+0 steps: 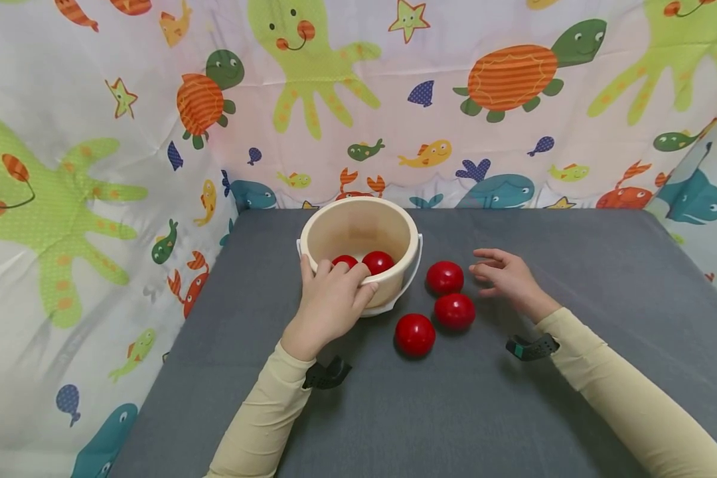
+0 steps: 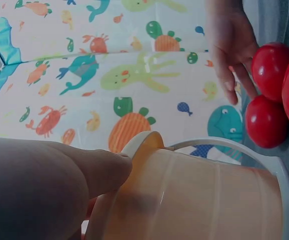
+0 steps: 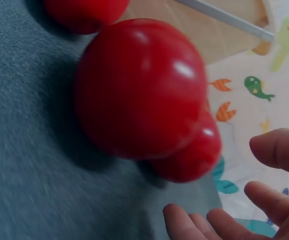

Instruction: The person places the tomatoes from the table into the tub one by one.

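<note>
A cream bucket with a white handle stands on the grey table. My left hand grips its near rim, fingers curled over the edge and thumb along the outside. Inside lie two shiny red balls, one of them partly covered by the fingers. To the bucket's right, three more of these glossy balls sit close together: a far one, a middle one and a near one. Just right of them hovers my right hand, fingers loosely spread and holding nothing.
Behind and to the left hangs a white curtain printed with sea animals. It meets the back edge of the grey tabletop. Each wrist wears a dark band below a beige sleeve.
</note>
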The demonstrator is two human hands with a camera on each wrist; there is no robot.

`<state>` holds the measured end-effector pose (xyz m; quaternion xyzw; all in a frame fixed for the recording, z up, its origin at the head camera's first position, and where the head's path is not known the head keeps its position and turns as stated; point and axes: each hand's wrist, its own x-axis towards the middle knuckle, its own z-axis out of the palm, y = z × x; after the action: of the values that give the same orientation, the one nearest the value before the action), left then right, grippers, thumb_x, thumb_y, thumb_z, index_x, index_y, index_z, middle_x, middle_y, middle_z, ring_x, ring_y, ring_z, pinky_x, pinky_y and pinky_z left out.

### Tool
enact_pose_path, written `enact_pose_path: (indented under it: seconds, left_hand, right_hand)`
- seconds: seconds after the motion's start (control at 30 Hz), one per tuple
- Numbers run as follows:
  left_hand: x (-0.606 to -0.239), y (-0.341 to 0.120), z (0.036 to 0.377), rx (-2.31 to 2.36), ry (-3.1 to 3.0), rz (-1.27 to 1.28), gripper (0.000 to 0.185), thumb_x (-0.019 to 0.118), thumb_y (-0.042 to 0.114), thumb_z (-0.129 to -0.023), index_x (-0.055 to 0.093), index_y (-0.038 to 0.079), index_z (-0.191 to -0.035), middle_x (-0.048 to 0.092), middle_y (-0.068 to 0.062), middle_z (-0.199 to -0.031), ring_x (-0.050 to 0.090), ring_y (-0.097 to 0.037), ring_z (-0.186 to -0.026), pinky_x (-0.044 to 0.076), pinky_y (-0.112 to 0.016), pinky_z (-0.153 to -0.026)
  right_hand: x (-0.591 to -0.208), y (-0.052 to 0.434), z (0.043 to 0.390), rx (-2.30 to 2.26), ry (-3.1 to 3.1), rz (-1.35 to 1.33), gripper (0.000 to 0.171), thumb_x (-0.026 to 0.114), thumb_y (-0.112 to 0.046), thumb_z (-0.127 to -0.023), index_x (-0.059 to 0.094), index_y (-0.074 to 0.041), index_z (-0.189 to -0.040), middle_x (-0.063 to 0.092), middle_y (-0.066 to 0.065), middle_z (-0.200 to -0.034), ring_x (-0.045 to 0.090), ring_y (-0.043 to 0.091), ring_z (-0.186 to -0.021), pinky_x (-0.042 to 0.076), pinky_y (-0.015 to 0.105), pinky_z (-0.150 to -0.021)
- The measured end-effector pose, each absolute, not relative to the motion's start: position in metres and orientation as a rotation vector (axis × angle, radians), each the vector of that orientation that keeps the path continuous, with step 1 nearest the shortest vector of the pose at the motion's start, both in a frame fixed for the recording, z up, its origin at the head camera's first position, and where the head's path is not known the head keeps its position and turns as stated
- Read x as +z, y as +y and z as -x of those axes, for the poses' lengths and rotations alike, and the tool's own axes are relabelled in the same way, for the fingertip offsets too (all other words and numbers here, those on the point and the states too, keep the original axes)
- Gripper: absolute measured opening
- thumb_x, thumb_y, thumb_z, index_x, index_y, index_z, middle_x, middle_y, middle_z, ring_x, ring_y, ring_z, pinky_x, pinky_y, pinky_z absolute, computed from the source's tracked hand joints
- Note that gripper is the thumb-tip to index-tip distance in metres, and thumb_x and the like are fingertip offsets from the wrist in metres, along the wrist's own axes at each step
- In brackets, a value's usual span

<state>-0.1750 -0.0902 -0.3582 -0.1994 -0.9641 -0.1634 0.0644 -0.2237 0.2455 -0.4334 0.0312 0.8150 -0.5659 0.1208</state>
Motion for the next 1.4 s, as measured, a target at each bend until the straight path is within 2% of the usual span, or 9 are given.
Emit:
enact_pose_path:
  seconds: [0.17, 0.33, 0.63, 0.87, 1.2, 1.4]
  left_hand:
    - [-0.358, -0.090, 0.175, -0.485, -2.906, 0.600, 0.018, 0.065, 0.035, -0.098, 0.069, 0.019, -0.105, 0.069, -0.009, -0.107, 0.056, -0.035, -0.111, 0.009, -0.078, -0.117]
    - [-0.357, -0.090, 0.175, -0.477, -2.908, 0.603, 0.019, 0.065, 0.036, -0.098, 0.068, 0.019, -0.106, 0.069, -0.009, -0.107, 0.057, -0.036, -0.111, 0.010, -0.078, -0.117]
    - [-0.357, -0.090, 0.174, -0.481, -2.909, 0.606, 0.021, 0.065, 0.036, -0.098, 0.069, 0.018, -0.110, 0.069, -0.010, -0.110, 0.056, -0.036, -0.113, 0.010, -0.078, -0.116]
    - [-0.356, -0.090, 0.175, -0.487, -2.914, 0.610, 0.022, 0.065, 0.035, -0.098, 0.069, 0.018, -0.112, 0.069, -0.010, -0.110, 0.056, -0.036, -0.114, 0.009, -0.078, -0.117]
    - [-0.357, -0.090, 0.175, -0.486, -2.908, 0.612, 0.020, 0.065, 0.036, -0.098, 0.069, 0.019, -0.108, 0.069, -0.010, -0.109, 0.056, -0.036, -0.112, 0.009, -0.078, -0.117]
    - [-0.358, -0.091, 0.175, -0.486, -2.899, 0.613, 0.020, 0.065, 0.036, -0.098, 0.069, 0.019, -0.109, 0.069, -0.009, -0.109, 0.056, -0.035, -0.112, 0.010, -0.078, -0.116]
  right_hand:
    - [-0.440, 0.230, 0.228, -1.667, 2.355, -0.103, 0.062, 0.055, -0.024, -0.103, 0.033, -0.002, -0.157, 0.043, 0.032, -0.153, 0.051, 0.049, -0.134, 0.062, 0.039, -0.087]
    - [-0.445, 0.220, 0.233, -1.649, 2.381, -0.089, 0.064, 0.058, -0.026, -0.102, 0.035, -0.003, -0.156, 0.043, 0.031, -0.154, 0.052, 0.044, -0.132, 0.062, 0.037, -0.086]
    - [-0.450, 0.214, 0.240, -1.465, 2.505, -0.046, 0.060, 0.068, -0.030, -0.097, 0.048, -0.008, -0.149, 0.052, 0.026, -0.147, 0.058, 0.038, -0.120, 0.059, 0.027, -0.078]
    - [-0.452, 0.214, 0.242, -1.459, 2.510, -0.040, 0.060, 0.069, -0.030, -0.096, 0.049, -0.008, -0.148, 0.052, 0.026, -0.146, 0.057, 0.038, -0.122, 0.059, 0.027, -0.079]
    - [-0.448, 0.214, 0.242, -1.449, 2.508, -0.001, 0.055, 0.068, -0.029, -0.097, 0.052, -0.007, -0.145, 0.056, 0.025, -0.141, 0.060, 0.034, -0.114, 0.060, 0.026, -0.076]
    - [-0.445, 0.212, 0.243, -1.430, 2.514, 0.011, 0.056, 0.068, -0.028, -0.098, 0.051, -0.006, -0.147, 0.055, 0.025, -0.141, 0.060, 0.036, -0.115, 0.060, 0.028, -0.077]
